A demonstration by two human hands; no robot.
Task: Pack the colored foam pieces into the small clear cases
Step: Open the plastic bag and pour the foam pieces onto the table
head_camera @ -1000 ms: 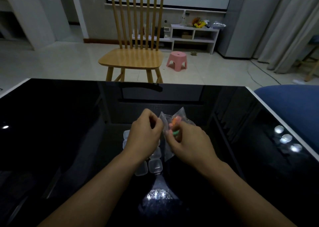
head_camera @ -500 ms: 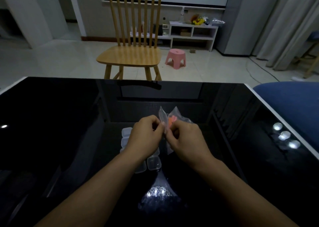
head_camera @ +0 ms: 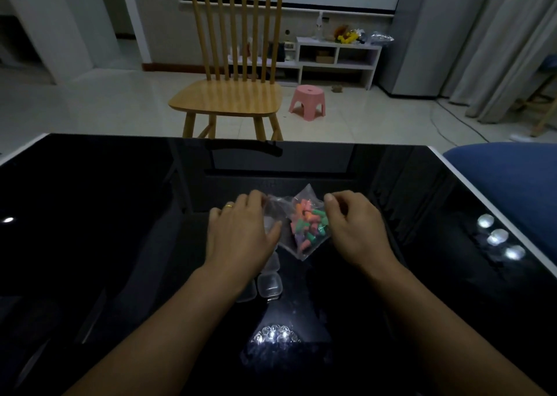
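Both hands pinching a bag of foam bits over the glossy black table (head_camera: 90, 215).

L hand (head_camera: 241, 236), gold ring on one finger, pinches the left edge of the crinkly clear plastic bag (head_camera: 301, 224); R hand (head_camera: 355, 230) pinches its right edge w/ curled fingers. Small soft orange, green, pink & purple foam pieces (head_camera: 307, 224) sit inside. Small clear rounded plastic cases (head_camera: 269, 285) lie on the table below the L hand, partly hidden.

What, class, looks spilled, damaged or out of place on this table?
Nothing stands out. The foam pieces are all inside the clear bag, held between the left hand and right hand. The clear cases sit together on the table.
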